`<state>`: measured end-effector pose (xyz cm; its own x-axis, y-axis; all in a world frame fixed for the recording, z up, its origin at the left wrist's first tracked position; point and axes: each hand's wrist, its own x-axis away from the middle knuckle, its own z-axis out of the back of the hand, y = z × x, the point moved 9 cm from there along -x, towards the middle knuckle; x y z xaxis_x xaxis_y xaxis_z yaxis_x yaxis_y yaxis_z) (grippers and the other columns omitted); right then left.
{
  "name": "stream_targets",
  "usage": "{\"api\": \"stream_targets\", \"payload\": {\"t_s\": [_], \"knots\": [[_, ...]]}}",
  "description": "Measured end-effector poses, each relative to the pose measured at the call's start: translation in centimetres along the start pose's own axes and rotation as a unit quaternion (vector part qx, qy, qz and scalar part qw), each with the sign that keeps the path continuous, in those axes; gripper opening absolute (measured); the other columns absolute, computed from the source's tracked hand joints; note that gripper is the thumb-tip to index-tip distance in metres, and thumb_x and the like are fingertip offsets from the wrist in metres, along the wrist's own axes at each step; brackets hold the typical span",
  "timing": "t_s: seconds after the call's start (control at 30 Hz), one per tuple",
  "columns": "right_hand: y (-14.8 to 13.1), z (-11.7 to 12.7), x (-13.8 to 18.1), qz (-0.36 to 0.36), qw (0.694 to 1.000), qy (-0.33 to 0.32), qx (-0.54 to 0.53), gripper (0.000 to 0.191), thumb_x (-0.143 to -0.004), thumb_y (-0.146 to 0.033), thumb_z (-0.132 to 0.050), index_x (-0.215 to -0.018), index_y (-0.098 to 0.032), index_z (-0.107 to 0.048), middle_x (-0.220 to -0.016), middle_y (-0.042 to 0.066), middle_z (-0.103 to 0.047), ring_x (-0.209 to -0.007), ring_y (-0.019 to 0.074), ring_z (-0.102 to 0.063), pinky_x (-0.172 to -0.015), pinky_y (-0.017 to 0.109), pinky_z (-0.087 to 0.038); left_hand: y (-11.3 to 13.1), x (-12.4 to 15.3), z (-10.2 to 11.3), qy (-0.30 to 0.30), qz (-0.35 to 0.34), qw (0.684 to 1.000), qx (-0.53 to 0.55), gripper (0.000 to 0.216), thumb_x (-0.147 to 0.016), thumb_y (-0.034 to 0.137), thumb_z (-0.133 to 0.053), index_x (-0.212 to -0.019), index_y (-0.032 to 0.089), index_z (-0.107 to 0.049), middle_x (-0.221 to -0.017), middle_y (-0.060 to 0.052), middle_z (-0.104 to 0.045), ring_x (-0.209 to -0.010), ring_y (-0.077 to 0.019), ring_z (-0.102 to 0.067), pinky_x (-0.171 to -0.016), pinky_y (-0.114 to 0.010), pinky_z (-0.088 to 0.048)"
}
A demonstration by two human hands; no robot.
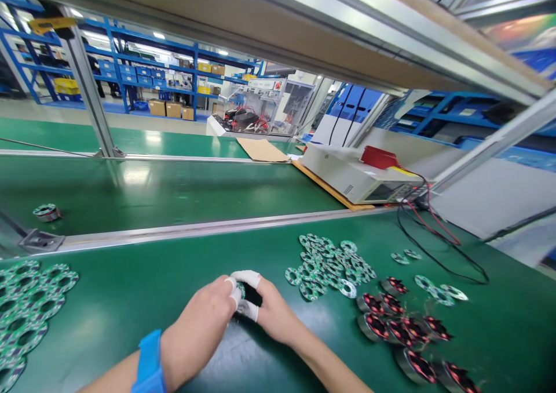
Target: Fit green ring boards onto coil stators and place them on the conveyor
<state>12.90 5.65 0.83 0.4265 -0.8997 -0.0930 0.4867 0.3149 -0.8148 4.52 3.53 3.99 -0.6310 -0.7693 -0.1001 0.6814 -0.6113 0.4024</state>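
My left hand [204, 312], with a blue band at the wrist, is closed at the fingertips on a small round part with a green circuit-board face [241, 290]. From the other side, the thumb and forefinger of my right hand [273, 312] curve round the same part. White covers wrap fingertips on both hands. Most of the held part is hidden, so I cannot tell whether a stator sits under the green face. To the right of my hands lies a heap of green ring-shaped circuit boards [308, 270]. Several motor stators with red copper windings [374, 326] stand farther right.
More ring boards [26, 339] lie overlapping at the left edge. One stator [47, 212] sits on the green strip behind the metal rail [208, 226]. A grey instrument box [343, 173] and black cable [406, 230] occupy the back right. A shelf beam [304, 28] hangs overhead.
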Motion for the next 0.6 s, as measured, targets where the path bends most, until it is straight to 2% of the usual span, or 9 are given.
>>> {"api": "stream_targets", "payload": {"t_s": [0.13,0.23,0.33,0.4,0.5,0.57,0.6], "knots": [[0.2,-0.1,0.1,0.008,0.996,-0.051,-0.067,0.042,-0.077,-0.023,-0.062,-0.118,-0.018,-0.054,-0.121,0.011,-0.058,-0.113,0.0230,-0.052,-0.099,0.041,-0.037,1.2,0.5,-1.2,0.012,-0.072,0.992,-0.100,0.026,-0.082,0.000,-0.038,-0.090,0.013,-0.060,-0.092,-0.007,-0.063,-0.087,-0.0194,-0.058,-0.082,-0.032,-0.051],[0.3,0.2,-0.2,0.005,0.997,-0.026,-0.076,0.037,-0.074,-0.017,-0.061,-0.111,-0.018,-0.058,-0.112,0.009,-0.062,-0.106,0.0218,-0.055,-0.096,0.039,-0.040,1.6,1.0,-2.5,0.023,-0.127,0.979,-0.157,0.030,-0.080,-0.002,-0.037,-0.092,0.011,-0.061,-0.097,-0.010,-0.063,-0.097,-0.0231,-0.058,-0.086,-0.036,-0.050],[0.4,-0.1,-0.4,-0.007,0.997,-0.001,-0.074,0.036,-0.069,-0.011,-0.061,-0.105,-0.018,-0.060,-0.102,0.006,-0.064,-0.095,0.0198,-0.059,-0.088,0.036,-0.045,1.7,1.4,-2.9,0.047,-0.144,0.971,-0.187,0.034,-0.079,-0.002,-0.035,-0.097,0.007,-0.062,-0.106,-0.016,-0.061,-0.111,-0.0285,-0.052,-0.094,-0.041,-0.045],[0.2,-0.1,-0.4,-0.009,0.998,0.006,-0.060,0.038,-0.067,-0.008,-0.060,-0.104,-0.018,-0.060,-0.099,0.005,-0.065,-0.092,0.0189,-0.059,-0.085,0.034,-0.047,1.5,1.4,-2.7,0.036,-0.128,0.976,-0.172,0.034,-0.078,-0.002,-0.036,-0.099,0.006,-0.062,-0.109,-0.019,-0.060,-0.115,-0.0303,-0.049,-0.097,-0.042,-0.042],[-1.1,1.3,0.2,-0.007,0.998,0.052,0.017,0.039,-0.065,-0.006,-0.060,-0.103,-0.018,-0.060,-0.101,0.007,-0.064,-0.093,0.0200,-0.059,-0.084,0.035,-0.047,0.7,1.2,-2.0,0.000,-0.069,0.995,-0.069,0.029,-0.080,0.004,-0.040,-0.096,0.013,-0.063,-0.104,-0.013,-0.061,-0.104,-0.0254,-0.055,-0.093,-0.037,-0.045],[-2.1,2.7,1.0,-0.022,0.993,0.076,0.088,0.025,-0.066,-0.008,-0.061,-0.088,-0.019,-0.065,-0.086,0.005,-0.067,-0.081,0.0195,-0.060,-0.075,0.032,-0.049,-0.1,1.0,-1.2,0.013,-0.012,1.000,0.016,0.024,-0.082,0.014,-0.048,-0.101,0.018,-0.061,-0.106,-0.009,-0.059,-0.098,-0.0219,-0.056,-0.090,-0.033,-0.046],[-2.6,2.7,1.3,-0.028,0.993,0.053,0.103,0.017,-0.066,-0.009,-0.061,-0.078,-0.020,-0.067,-0.075,0.002,-0.067,-0.072,0.0179,-0.060,-0.068,0.029,-0.049,-0.6,0.8,-0.9,0.022,0.010,0.998,0.052,0.025,-0.081,0.019,-0.052,-0.106,0.019,-0.058,-0.108,-0.008,-0.058,-0.097,-0.0209,-0.056,-0.089,-0.032,-0.046]]}}
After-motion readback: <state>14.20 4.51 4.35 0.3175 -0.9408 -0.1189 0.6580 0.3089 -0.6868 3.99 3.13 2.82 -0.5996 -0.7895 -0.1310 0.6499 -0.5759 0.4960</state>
